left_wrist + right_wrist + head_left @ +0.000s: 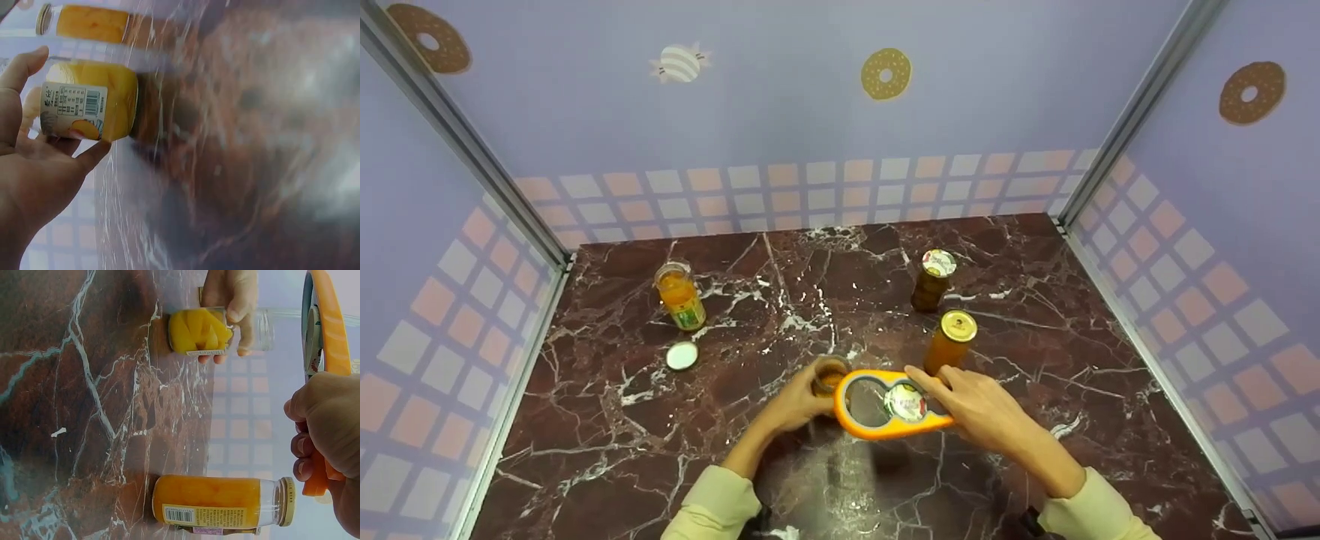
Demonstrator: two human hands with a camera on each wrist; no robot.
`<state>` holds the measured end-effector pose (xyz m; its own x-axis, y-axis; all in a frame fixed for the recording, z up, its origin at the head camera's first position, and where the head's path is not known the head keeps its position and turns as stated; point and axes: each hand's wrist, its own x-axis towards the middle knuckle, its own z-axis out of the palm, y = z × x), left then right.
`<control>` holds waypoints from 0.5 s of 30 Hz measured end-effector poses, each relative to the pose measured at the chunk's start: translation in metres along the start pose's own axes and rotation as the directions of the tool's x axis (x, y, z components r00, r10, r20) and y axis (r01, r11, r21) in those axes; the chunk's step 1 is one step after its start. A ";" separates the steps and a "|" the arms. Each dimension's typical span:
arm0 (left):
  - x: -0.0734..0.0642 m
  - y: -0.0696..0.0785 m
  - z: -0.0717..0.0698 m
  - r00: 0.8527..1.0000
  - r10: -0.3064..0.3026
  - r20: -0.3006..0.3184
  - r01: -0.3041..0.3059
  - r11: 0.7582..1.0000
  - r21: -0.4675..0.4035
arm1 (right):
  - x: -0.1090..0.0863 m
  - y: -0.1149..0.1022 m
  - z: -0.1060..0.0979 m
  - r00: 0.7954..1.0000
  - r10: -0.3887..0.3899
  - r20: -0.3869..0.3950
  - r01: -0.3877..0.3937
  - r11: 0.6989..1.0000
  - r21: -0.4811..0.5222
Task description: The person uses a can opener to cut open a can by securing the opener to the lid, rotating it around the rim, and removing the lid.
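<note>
Gripping the lidless jar [829, 379] just left of the opener [332, 323], the left hand [796, 403] should clasp its likely heavy, slippery, breakable sides firmly, while the right hand [979, 405] grips the opener.

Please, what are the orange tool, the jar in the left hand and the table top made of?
Orange tool: probably moulded plastic, low sheen, evenly coloured; rubber is possible.
Jar: most likely clear glass, glossy, see-through towards its top.
Table top: looks like polished marble, veined and reflective, perhaps only printed.
</note>
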<state>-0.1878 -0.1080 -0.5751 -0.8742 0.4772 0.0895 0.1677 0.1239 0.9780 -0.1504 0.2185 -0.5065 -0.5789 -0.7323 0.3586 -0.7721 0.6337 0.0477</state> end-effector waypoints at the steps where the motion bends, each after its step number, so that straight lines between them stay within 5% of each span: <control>1: 0.001 -0.001 -0.003 1.000 -0.002 -0.027 0.001 1.000 -0.020 | -0.001 0.000 0.000 1.000 0.001 -0.004 -0.001 1.000 0.000; 8: 0.003 -0.007 -0.026 0.979 -0.029 -0.203 0.025 0.999 -0.021 | -0.003 0.000 0.001 1.000 0.005 -0.015 -0.004 1.000 0.005; 15: 0.012 -0.009 -0.049 0.942 -0.037 -0.332 0.068 0.994 0.083 | -0.007 -0.002 0.001 1.000 0.000 -0.016 0.000 1.000 0.023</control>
<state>-0.2223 -0.1461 -0.5736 -0.9815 0.1559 0.1111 0.1452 0.2275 0.9629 -0.1448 0.2224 -0.5101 -0.5746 -0.7283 0.3734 -0.7780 0.6276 0.0268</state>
